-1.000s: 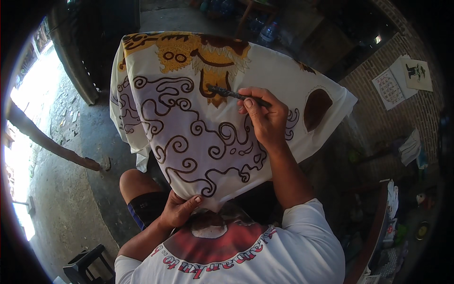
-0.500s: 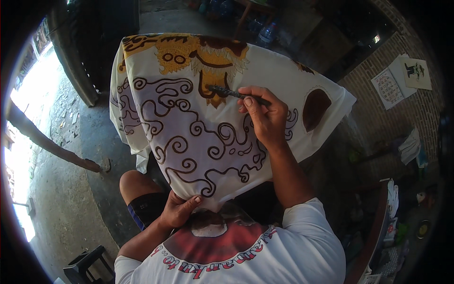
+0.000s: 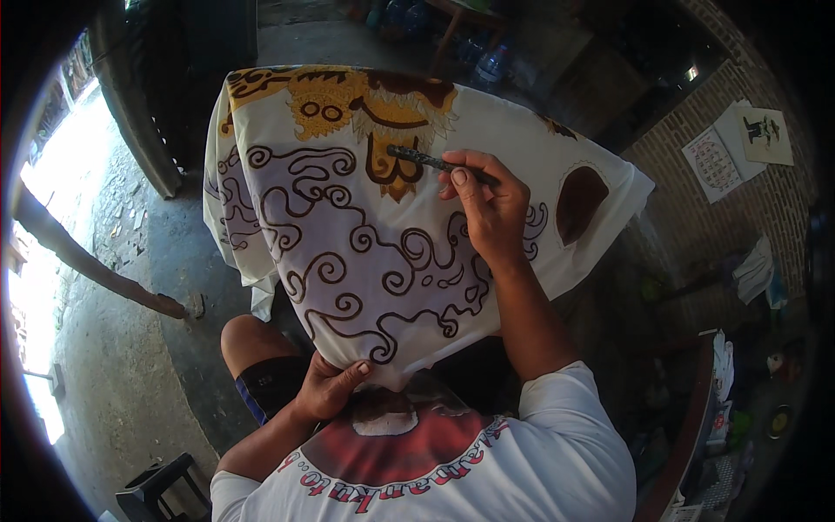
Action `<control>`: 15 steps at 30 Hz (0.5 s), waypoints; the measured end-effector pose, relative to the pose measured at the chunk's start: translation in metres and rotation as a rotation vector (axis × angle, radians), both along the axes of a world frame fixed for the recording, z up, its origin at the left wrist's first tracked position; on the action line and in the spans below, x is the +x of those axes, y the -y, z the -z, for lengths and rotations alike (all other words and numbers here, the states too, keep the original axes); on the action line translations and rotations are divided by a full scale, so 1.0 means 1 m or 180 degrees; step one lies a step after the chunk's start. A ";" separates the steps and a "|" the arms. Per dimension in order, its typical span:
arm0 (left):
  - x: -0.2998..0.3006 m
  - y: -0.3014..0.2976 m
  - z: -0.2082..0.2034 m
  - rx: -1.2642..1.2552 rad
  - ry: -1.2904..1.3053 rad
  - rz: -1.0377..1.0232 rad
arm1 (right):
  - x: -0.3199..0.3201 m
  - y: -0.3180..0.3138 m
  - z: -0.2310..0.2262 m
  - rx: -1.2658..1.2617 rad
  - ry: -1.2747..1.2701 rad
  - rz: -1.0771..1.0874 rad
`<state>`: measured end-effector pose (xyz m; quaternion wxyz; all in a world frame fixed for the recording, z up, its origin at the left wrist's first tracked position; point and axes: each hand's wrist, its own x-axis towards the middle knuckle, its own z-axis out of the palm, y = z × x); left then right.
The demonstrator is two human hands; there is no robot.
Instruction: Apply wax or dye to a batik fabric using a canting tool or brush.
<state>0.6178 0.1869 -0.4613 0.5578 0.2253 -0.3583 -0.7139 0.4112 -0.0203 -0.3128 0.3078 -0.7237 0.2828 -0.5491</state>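
Note:
A white cloth (image 3: 487,130) is draped before me, patterned with brown curling lines on a pale lilac area and a yellow-and-brown figure (image 3: 383,109) near its far edge. Between the thumb and fingers of my right hand (image 3: 491,204) is a slim, dark, speckled pen-like tool (image 3: 426,158). It points left, its tip over the lower yellow-and-brown part of the figure; whether the tip touches the cloth I cannot tell. My left hand (image 3: 330,385) grips the cloth's near edge at my lap, thumb on top and fingers hidden beneath.
At the left a wooden pole (image 3: 104,270) slants across the floor, with a dark stool (image 3: 161,487) below it. Plastic bottles (image 3: 491,65) stand beyond the cloth. Papers with drawings (image 3: 713,165) are by the brick wall at right; a cluttered shelf (image 3: 696,418) stands lower right.
The tool's tip has shifted slightly up and right over the yellow-and-brown figure, and the tool lies flatter. The cloth's far edge sits slightly lower in view. My left hand holds its place.

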 end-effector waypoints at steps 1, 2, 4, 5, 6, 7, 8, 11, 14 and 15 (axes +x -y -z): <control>0.000 0.000 0.000 -0.0002 0.0004 0.0003 | 0.000 0.001 0.000 0.0063 0.0013 -0.0002; -0.001 0.000 -0.001 -0.0007 0.0003 0.0006 | 0.001 0.002 0.000 0.0127 0.0026 -0.0005; -0.001 0.000 0.000 0.0030 -0.0026 0.0019 | 0.002 0.004 0.002 0.0123 0.0035 -0.0009; -0.001 0.000 0.000 0.0030 -0.0025 0.0016 | 0.003 0.004 0.003 0.0124 0.0046 -0.0016; -0.001 -0.001 0.000 0.0040 -0.0007 0.0011 | 0.004 0.005 0.003 0.0124 0.0047 -0.0018; -0.001 -0.001 0.000 0.0051 0.0010 0.0003 | 0.005 0.005 0.003 0.0097 0.0050 -0.0009; 0.000 -0.001 0.000 0.0054 0.0011 -0.0001 | 0.006 0.005 0.004 0.0070 0.0052 0.0001; 0.000 0.000 -0.001 -0.0013 0.0045 0.0002 | 0.007 0.006 0.004 0.0063 -0.0024 0.0002; -0.001 0.000 0.002 0.0064 0.0001 -0.0021 | 0.009 0.006 0.004 0.0061 -0.0011 0.0020; -0.001 0.000 0.003 0.0082 -0.0001 -0.0005 | 0.009 0.006 0.004 0.0060 -0.0013 0.0022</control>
